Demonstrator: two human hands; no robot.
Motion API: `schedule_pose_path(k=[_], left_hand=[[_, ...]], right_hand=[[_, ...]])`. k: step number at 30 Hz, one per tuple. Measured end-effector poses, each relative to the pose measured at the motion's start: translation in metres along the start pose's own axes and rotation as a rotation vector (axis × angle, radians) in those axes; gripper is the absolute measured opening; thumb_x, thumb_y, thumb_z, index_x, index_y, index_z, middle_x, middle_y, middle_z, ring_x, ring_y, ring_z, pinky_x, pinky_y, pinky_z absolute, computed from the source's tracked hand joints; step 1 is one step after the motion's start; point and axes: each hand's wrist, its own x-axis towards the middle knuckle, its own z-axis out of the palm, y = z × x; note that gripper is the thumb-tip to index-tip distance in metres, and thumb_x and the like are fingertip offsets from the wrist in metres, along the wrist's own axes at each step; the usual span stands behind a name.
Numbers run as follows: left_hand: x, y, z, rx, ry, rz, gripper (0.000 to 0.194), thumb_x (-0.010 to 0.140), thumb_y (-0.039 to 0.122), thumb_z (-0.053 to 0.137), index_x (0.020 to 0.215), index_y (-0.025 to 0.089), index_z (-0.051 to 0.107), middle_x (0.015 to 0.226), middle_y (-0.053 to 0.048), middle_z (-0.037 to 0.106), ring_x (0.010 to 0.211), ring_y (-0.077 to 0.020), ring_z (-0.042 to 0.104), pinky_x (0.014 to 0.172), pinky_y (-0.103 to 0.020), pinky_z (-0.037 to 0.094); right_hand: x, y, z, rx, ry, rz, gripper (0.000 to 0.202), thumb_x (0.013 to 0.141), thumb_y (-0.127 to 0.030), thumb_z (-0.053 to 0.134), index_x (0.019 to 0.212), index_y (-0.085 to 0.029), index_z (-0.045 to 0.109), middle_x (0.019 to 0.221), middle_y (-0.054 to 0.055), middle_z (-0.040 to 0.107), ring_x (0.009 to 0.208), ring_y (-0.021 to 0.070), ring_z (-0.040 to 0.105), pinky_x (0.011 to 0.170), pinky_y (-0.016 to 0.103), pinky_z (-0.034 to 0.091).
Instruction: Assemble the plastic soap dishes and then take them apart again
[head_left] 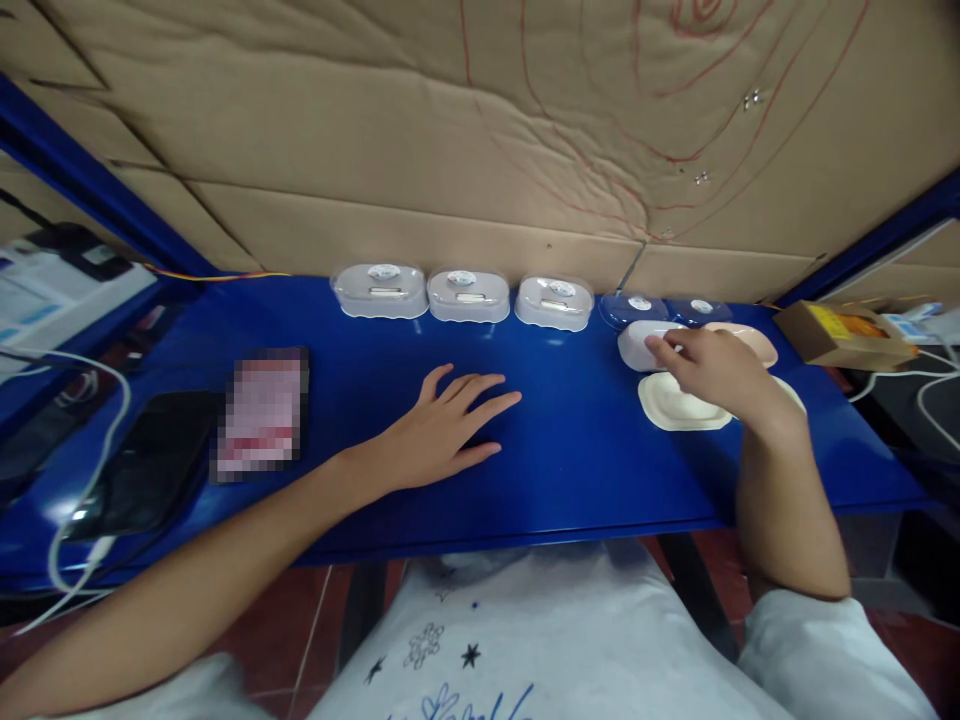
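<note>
My left hand (442, 430) lies on the blue table with its fingers spread and nothing in it. My right hand (716, 370) is closed at the right side of a white oval container (637, 348), thumb and fingers pinching its edge. My palm and wrist partly cover a cream tray (682, 408) in front of it. A beige oval container (754, 342) sits just behind this hand. Two clear oval lids (634, 310) with round stickers lie side by side at the back. Further left, three white oval containers with clear lids (382, 292) stand in a row.
A cardboard wall (375, 140) with red lines closes off the back. At the left lie a pixelated flat item (261, 415), a black phone (154, 465) and white cables (112, 440). An open cardboard box (832, 345) stands at the right end of the blue table (540, 470).
</note>
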Motion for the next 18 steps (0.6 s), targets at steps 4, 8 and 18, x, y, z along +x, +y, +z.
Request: schedule_pose_path(k=[4, 8, 18], left_hand=[[0.0, -0.002, 0.001, 0.0, -0.014, 0.009, 0.057, 0.116, 0.045, 0.054, 0.168, 0.024, 0.046, 0.168, -0.021, 0.051, 0.152, -0.04, 0.053, 0.13, -0.072, 0.025], [-0.001, -0.001, 0.0, 0.009, -0.002, 0.027, 0.056, 0.116, 0.041, 0.054, 0.168, 0.024, 0.045, 0.168, -0.022, 0.051, 0.153, -0.0397, 0.052, 0.13, -0.072, 0.025], [0.001, 0.002, -0.004, -0.069, -0.059, 0.092, 0.062, 0.11, 0.044, 0.067, 0.166, 0.027, 0.047, 0.177, -0.02, 0.042, 0.158, -0.0391, 0.047, 0.132, -0.068, 0.027]], right_hand=[[-0.002, 0.003, 0.008, 0.193, -0.378, -0.098, 0.049, 0.104, -0.065, 0.052, 0.108, -0.023, 0.078, 0.08, 0.005, 0.08, 0.079, 0.0275, 0.075, 0.072, 0.036, 0.05], [-0.009, -0.025, 0.004, 0.57, -0.428, -0.456, 0.051, 0.106, -0.067, 0.056, 0.133, -0.029, 0.075, 0.112, 0.003, 0.085, 0.098, 0.0237, 0.079, 0.084, 0.034, 0.058], [0.015, 0.025, 0.031, 0.092, -0.065, -0.153, 0.064, 0.1, -0.05, 0.063, 0.156, -0.018, 0.061, 0.157, 0.024, 0.064, 0.146, 0.0482, 0.06, 0.123, 0.07, 0.043]])
